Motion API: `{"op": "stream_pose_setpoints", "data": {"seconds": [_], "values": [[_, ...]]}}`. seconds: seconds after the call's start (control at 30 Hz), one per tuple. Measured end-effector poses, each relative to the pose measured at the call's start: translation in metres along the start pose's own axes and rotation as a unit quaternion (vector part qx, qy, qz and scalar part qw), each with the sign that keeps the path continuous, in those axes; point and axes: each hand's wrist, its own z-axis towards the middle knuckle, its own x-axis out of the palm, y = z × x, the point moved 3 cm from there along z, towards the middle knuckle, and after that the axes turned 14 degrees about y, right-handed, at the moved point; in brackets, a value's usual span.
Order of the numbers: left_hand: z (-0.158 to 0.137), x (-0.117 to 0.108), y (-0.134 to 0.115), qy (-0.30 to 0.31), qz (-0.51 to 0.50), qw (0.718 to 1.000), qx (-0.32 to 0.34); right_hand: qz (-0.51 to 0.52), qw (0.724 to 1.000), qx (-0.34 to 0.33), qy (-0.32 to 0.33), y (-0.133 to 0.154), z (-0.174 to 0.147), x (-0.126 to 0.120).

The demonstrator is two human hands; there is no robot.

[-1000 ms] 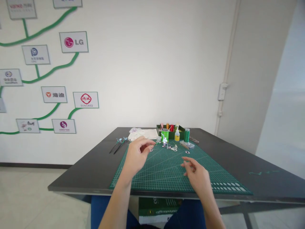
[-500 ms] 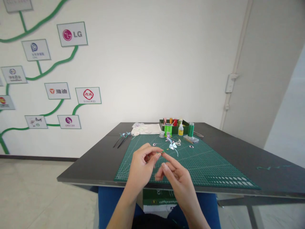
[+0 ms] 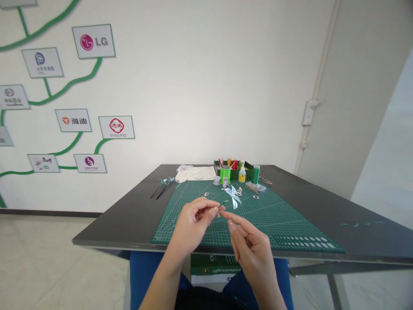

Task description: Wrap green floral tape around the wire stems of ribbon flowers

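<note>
My left hand [image 3: 193, 224] pinches a thin green-wrapped stem [image 3: 223, 203] between thumb and fingers. Just beyond its fingertips are pale blue-white petals of a fabric flower [image 3: 235, 199], which seem joined to this stem; the join is too small to make out. My right hand [image 3: 251, 243] is close by on the right, its index fingertip almost at the left fingertips. Its thumb lies against the index finger and the other fingers curl under. Whatever may be in that pinch, perhaps a fine strand, cannot be made out.
A green cutting mat [image 3: 274, 224] covers much of the dark table. Farther back stand a green can [image 3: 225, 174], a glue bottle [image 3: 241, 173], a green thread spool [image 3: 255, 174] and a box of spools [image 3: 248, 172]. Finished-looking stems [image 3: 164, 189] and white cloth [image 3: 196, 173] lie left.
The flower has turned, so its petals look broader and hang lower. My right hand has shifted a little right and down, its thumb drawn back from the left hand.
</note>
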Motion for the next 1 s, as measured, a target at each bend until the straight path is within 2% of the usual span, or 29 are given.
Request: {"op": "stream_pose_setpoints", "data": {"seconds": [0.17,0.3,0.6,0.77,1.0], "values": [[0.0,0.0,0.001,0.006,-0.03,0.999,-0.017,-0.006,0.999,0.02,-0.038,0.001,-0.003,-0.004],[0.001,0.001,0.002,-0.009,-0.038,0.999,-0.015,-0.025,1.0,0.013,-0.008,-0.002,-0.004,-0.004],[-0.001,0.004,0.0,-0.034,-0.014,0.999,-0.005,-0.039,0.999,-0.009,-0.024,-0.001,-0.008,0.0],[-0.002,0.004,-0.002,-0.037,0.034,0.999,0.002,-0.063,0.997,-0.017,-0.035,0.002,-0.01,-0.003],[-0.003,0.002,-0.003,-0.025,0.039,0.999,0.005,-0.066,0.998,0.009,-0.013,-0.001,-0.005,-0.011]]}}
